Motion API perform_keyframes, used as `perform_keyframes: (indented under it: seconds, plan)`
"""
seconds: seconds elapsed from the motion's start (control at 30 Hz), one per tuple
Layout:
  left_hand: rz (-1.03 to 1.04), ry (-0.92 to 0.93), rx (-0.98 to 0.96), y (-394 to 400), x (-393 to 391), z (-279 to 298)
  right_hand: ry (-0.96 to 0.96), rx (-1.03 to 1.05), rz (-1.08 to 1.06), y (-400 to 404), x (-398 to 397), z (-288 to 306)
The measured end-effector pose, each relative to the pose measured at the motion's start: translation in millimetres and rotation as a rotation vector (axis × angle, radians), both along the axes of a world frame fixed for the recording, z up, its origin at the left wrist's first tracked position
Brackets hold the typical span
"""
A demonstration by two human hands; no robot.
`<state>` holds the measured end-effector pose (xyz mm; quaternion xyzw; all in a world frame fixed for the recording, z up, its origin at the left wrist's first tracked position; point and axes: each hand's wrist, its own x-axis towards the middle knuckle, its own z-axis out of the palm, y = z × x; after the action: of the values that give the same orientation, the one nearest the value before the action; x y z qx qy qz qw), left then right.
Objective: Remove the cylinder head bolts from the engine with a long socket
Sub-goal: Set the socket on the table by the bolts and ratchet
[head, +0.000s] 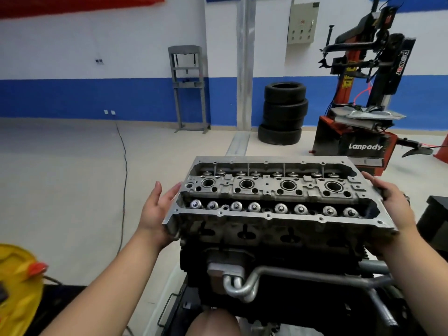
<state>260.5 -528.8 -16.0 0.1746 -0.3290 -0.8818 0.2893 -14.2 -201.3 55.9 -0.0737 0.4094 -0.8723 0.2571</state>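
Cylinder head (274, 197) sits atop engine block (266, 270), long axis running left-right; left hand (157, 212) and right hand (395, 207) clasp its opposite short ends, fingers wrapped, no socket visible.

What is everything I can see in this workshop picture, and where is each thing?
grey metal cylinder head: one, centre, held at both ends
black engine block: one, under the head
silver bent coolant pipe: one, front of the block
stacked black tyres: about four, by the back wall
red and black tyre changer: one, back right
grey steel press frame: one, against the blue wall
yellow plastic container: one, lower left edge
black floor cable: one, left
left hand: bare, on the head's left end
right hand: bare, on the head's right end
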Motion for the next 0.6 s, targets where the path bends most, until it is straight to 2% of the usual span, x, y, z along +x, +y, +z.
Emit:
perform_keyframes:
  seconds: [0.07,0.13,0.23,0.4,0.6]
  plan:
    - [0.108,0.019,-0.048,7,6,8,0.051,-0.010,0.028,2,5,3]
    - [0.173,-0.005,-0.117,15,10,15,0.109,0.022,-0.098,2,0,-10]
    - [0.224,-0.173,-0.209,25,4,15,0.072,0.054,-0.093,1,-2,-17]
    - [0.317,-0.266,-0.125,29,-5,9,0.052,0.072,-0.140,1,6,-14]
    - [0.378,-0.356,-0.144,20,-2,7,0.032,-0.006,-0.110,0,10,-13]
